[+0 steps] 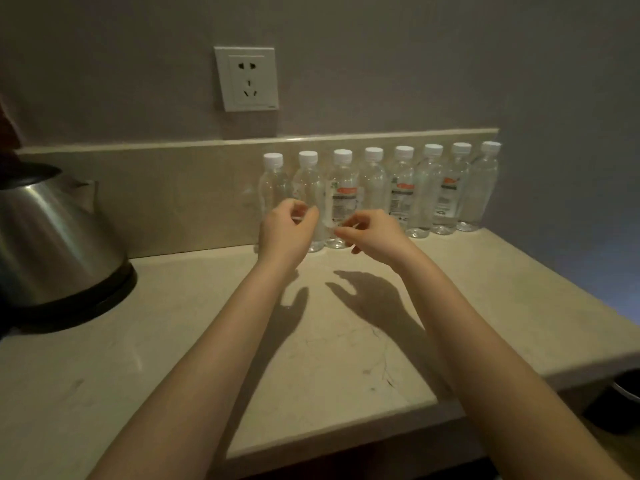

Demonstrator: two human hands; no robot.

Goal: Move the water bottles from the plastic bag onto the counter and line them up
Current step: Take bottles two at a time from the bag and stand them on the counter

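Several clear water bottles (403, 188) with white caps stand upright in a row against the backsplash, on the beige counter (194, 327). My left hand (287, 230) hovers in front of the two leftmost bottles (275, 181), fingers loosely curled and holding nothing. My right hand (372, 235) hovers in front of the third bottle (343, 192), fingers also loosely curled and empty. Both hands cast shadows on the counter below. No plastic bag is in view.
A steel kettle (52, 244) on a black base stands at the left of the counter. A wall socket (246, 78) sits above the backsplash. The counter's front edge steps back at the right, with a dark object (623, 393) below it.
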